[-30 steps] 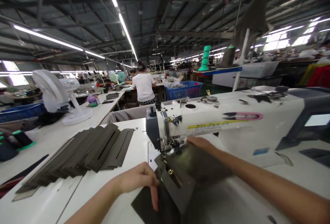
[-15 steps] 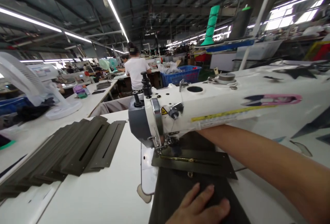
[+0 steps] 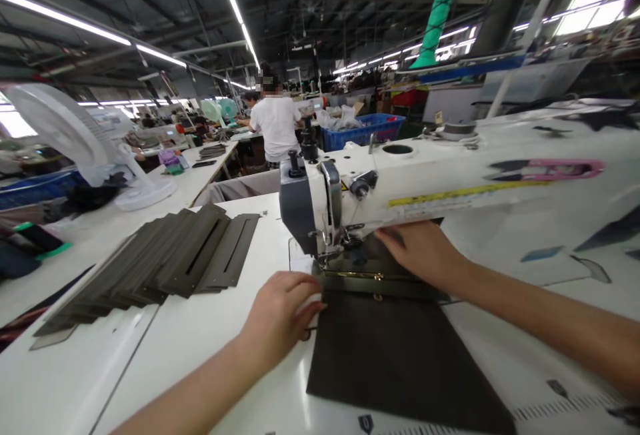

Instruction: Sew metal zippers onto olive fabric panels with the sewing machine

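Observation:
A dark fabric panel [image 3: 395,348] lies beneath the head of a white sewing machine [image 3: 330,215]. Across it, close to the needle, runs a strip with a gold zipper [image 3: 357,275], its pull hanging toward me. At the panel's left edge, just below the needle, my left hand [image 3: 280,311] is closed, thumb and index finger pinching the edge. My right hand [image 3: 423,253] rests on dark material behind the zipper, under the machine arm; its fingers lie stretched out, the tips partly hidden.
Overlapping dark slotted pieces [image 3: 165,255] are fanned out on the left of the table. Beyond them stands a white fan [image 3: 145,191]. Pink-handled snips [image 3: 560,169] lie on the machine arm. A person in a white shirt [image 3: 275,125] is farther back, near a blue crate [image 3: 363,131].
My left hand has moved from lying on the front of the panel to its left edge by the needle. My right hand has come into sight from behind the machine arm.

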A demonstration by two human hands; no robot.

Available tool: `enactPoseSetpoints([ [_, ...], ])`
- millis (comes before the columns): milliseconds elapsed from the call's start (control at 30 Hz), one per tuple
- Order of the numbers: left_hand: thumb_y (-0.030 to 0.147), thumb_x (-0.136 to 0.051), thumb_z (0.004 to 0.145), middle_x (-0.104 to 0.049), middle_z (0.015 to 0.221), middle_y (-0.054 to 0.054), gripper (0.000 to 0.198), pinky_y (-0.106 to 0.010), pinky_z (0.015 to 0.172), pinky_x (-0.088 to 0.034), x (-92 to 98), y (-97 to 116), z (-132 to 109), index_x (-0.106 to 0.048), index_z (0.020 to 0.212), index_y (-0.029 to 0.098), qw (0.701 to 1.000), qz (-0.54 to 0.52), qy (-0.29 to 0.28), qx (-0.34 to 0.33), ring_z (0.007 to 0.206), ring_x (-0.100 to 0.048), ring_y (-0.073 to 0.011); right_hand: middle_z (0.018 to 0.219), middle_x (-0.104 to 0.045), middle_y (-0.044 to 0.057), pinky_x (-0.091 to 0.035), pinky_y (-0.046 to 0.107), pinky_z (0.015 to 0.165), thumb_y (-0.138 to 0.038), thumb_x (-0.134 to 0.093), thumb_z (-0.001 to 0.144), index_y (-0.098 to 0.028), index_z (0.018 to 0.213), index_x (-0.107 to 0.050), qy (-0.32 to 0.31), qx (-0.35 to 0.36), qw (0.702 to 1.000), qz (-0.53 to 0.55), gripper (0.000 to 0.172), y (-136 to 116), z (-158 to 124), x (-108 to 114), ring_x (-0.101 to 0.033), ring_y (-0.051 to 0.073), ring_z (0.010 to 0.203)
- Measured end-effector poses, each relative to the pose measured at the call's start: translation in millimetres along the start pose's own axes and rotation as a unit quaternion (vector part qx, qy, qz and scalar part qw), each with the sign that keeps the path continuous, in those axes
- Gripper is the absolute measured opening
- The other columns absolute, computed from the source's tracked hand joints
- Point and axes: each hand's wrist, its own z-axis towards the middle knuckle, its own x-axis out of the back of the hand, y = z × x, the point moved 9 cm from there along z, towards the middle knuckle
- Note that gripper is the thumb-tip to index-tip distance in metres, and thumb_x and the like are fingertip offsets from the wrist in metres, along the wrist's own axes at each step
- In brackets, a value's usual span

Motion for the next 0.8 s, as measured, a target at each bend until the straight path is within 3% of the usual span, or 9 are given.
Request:
enactPoseSetpoints([
  [133,0.017,-0.047,0.087,-0.067,0.096,-0.008,0.017,-0.036,0.080,-0.048,-14.0,-4.6,0.7,-0.062,0.094,0.016,0.991,0.066,-0.010,-0.114,0.085,-0.062,-0.0192,0.085,-0.059,0.006,-0.045,0.031,0.075,-0.013,-0.042,0.086,-0.015,0.078,-0.059,-0.044,0.133,0.985,0.099,0.019,-75.7,-48.6,3.1,-0.054,0.017,0.079],
  [233,0.015,-0.047,0.086,-0.068,0.091,-0.005,0.017,-0.030,0.076,-0.049,-18.3,-13.3,7.1,-0.062,0.094,0.017,0.996,0.072,-0.018,-0.050,0.081,-0.063,-0.0166,0.083,-0.060,0.007,-0.046,0.029,0.068,-0.008,-0.041,0.084,-0.015,0.079,-0.060,-0.081,0.128,0.986,0.070,0.020,-99.7,-59.0,-13.3,-0.056,0.016,0.074],
  [333,0.015,-0.050,0.083,-0.069,0.079,-0.003,0.015,-0.028,0.064,-0.050,-13.0,-23.1,9.2,-0.064,0.089,0.017,0.994,0.089,-0.007,0.057,0.070,-0.064,-0.0168,0.084,-0.061,0.010,-0.045,0.030,0.061,-0.013,-0.044,0.084,-0.013,0.089,-0.060,-0.146,0.042,0.988,-0.014,0.016,-88.5,-43.9,-39.5,-0.059,0.020,0.071],
  [433,0.014,-0.052,0.083,-0.068,0.075,-0.002,0.013,-0.027,0.062,-0.049,-8.9,-21.7,8.3,-0.064,0.087,0.018,0.992,0.099,0.006,0.079,0.067,-0.063,-0.0169,0.081,-0.064,0.009,-0.044,0.030,0.055,-0.021,-0.046,0.086,-0.013,0.091,-0.059,-0.183,-0.016,0.982,-0.046,0.016,-74.6,-28.4,-53.3,-0.061,0.022,0.068],
  [600,0.017,-0.061,0.077,-0.066,0.091,-0.004,0.007,-0.031,0.073,-0.047,-10.7,-19.2,4.2,-0.063,0.083,0.017,0.995,0.088,0.018,0.052,0.081,-0.061,-0.0186,0.084,-0.066,0.006,-0.042,0.028,0.057,-0.022,-0.045,0.086,-0.016,0.094,-0.059,-0.180,0.015,0.983,-0.008,0.017,-73.4,-26.9,-59.0,-0.063,0.020,0.073],
  [800,0.014,-0.048,0.085,-0.066,0.085,-0.003,0.015,-0.032,0.072,-0.044,-16.1,-20.0,5.4,-0.062,0.088,0.018,0.996,0.083,0.010,0.029,0.077,-0.060,-0.0162,0.084,-0.065,0.004,-0.039,0.027,0.054,-0.021,-0.042,0.088,-0.018,0.104,-0.058,-0.175,0.070,0.982,0.006,0.023,-76.8,-34.0,-61.1,-0.061,0.018,0.066],
])
